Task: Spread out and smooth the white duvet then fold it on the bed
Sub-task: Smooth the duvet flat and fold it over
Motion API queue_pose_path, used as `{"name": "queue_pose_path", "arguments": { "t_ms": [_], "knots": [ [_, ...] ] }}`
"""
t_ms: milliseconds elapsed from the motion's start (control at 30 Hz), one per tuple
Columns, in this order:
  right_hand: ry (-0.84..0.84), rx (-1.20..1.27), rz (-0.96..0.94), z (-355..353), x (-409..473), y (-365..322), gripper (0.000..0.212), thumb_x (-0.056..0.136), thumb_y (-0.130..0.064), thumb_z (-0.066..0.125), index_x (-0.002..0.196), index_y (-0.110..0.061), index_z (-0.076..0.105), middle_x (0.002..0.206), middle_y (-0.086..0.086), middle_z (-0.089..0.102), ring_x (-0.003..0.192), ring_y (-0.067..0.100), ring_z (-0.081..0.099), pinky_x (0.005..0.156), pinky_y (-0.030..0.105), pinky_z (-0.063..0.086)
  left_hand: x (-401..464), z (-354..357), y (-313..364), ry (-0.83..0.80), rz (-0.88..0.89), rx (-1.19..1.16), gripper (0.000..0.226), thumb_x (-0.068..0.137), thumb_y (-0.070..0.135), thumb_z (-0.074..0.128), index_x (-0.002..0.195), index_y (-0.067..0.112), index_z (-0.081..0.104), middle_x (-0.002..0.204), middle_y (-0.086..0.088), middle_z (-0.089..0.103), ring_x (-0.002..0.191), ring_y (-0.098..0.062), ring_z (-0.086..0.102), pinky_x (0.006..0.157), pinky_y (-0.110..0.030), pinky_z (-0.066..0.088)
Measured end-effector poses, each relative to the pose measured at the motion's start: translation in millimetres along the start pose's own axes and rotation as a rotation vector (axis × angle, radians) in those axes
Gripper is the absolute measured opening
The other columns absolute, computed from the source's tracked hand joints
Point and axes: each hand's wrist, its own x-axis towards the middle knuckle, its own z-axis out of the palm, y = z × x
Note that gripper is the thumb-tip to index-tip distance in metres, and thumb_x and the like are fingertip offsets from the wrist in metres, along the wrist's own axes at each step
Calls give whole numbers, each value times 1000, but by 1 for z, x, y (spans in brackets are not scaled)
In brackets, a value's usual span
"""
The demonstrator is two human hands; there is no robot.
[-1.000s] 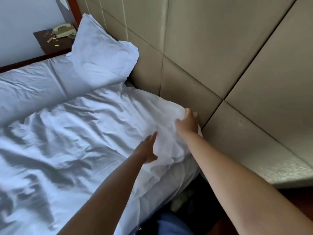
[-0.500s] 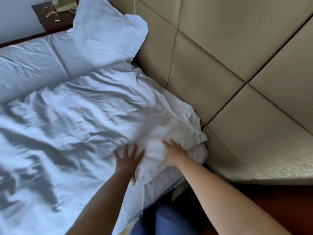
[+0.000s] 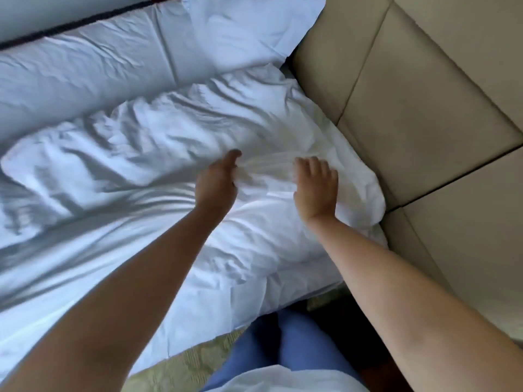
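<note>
The white duvet (image 3: 141,142) lies wrinkled across the bed, its rounded corner against the padded headboard on the right. My left hand (image 3: 216,183) is on the duvet near that corner, thumb up and fingers curled around a bunched ridge of fabric. A short way to the right, my right hand (image 3: 317,190) rests palm down on the duvet with its fingers apart. A taut fold of cloth runs between the two hands. Both forearms reach in from the near edge of the bed.
A white pillow (image 3: 249,26) leans at the top against the beige padded headboard (image 3: 410,108). The white sheet (image 3: 70,69) covers the far side of the bed. My blue-trousered legs (image 3: 283,343) stand at the bed's near edge on patterned carpet (image 3: 181,366).
Both hands moved from the duvet's near edge further onto it. My left hand went from flat with spread fingers to closed on a fold. The view tilted downward.
</note>
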Motion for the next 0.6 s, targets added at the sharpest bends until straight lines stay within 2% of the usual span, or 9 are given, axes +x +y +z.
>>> {"name": "queue_pose_path", "arguments": {
  "t_ms": [67, 100, 200, 233, 300, 367, 433, 500, 600],
  "knots": [
    [-56, 52, -86, -6, 7, -4, 30, 64, -6, 55, 91, -16, 61, 86, 4, 59, 76, 27, 58, 62, 32, 40, -14, 5, -1, 63, 7, -168, 54, 74, -8, 50, 120, 17, 60, 108, -5, 70, 97, -28, 65, 79, -35, 52],
    [-233, 61, -149, -5, 0, -4, 28, 69, -8, 60, 96, -16, 62, 93, 5, 60, 85, 28, 59, 68, 33, 42, -29, 15, -5, -99, -5, -178, 57, 72, -11, 49, 121, 17, 60, 111, -5, 69, 101, -26, 65, 82, -31, 50],
    [-1161, -63, -281, 15, -42, -3, 34, 90, -21, 52, 123, -15, 58, 126, 6, 57, 118, 26, 54, 94, 37, 44, -80, 59, -33, -893, 91, 168, 62, 81, -3, 55, 137, 22, 45, 140, -1, 49, 131, -20, 43, 106, -27, 33],
    [-1344, -116, -290, 20, -52, -3, 36, 92, -21, 48, 127, -14, 56, 131, 7, 54, 122, 26, 53, 97, 38, 44, -91, 68, -41, -1000, 154, 302, 65, 83, 5, 59, 142, 24, 39, 148, 3, 37, 139, -19, 30, 113, -32, 22],
    [-1390, -144, -335, 24, -57, -6, 38, 93, -24, 48, 129, -13, 54, 133, 8, 52, 123, 26, 51, 98, 37, 43, -98, 75, -52, -998, 200, 416, 72, 83, 15, 62, 146, 27, 31, 155, 8, 23, 144, -15, 15, 116, -38, 7],
    [-1249, -105, -382, 24, -50, -11, 39, 89, -23, 53, 128, -15, 54, 133, 8, 50, 123, 27, 49, 98, 38, 41, -96, 67, -57, -935, 226, 440, 76, 79, 18, 65, 146, 30, 31, 156, 7, 23, 145, -16, 16, 118, -39, 5],
    [-1126, -11, -444, 22, -41, -18, 44, 85, -18, 59, 128, -16, 50, 135, 9, 45, 125, 28, 43, 100, 40, 36, -95, 57, -64, -799, 316, 480, 82, 58, 31, 82, 134, 28, 52, 145, -1, 44, 135, -21, 40, 116, -43, 21],
    [-1135, 85, -524, 20, -33, -28, 52, 82, -17, 64, 130, -16, 46, 137, 9, 40, 127, 29, 38, 101, 41, 35, -96, 48, -77, -670, 297, 496, 85, 24, 40, 90, 106, 25, 72, 119, -5, 67, 108, -23, 65, 95, -44, 47],
    [-1153, 191, -569, 20, -30, -50, 68, 77, -24, 70, 138, -19, 40, 135, 8, 44, 125, 29, 41, 100, 41, 39, -103, 39, -99, -505, 221, 481, 76, 29, 39, 90, 99, 17, 71, 122, -10, 65, 108, -27, 65, 91, -42, 52]
  ]
}}
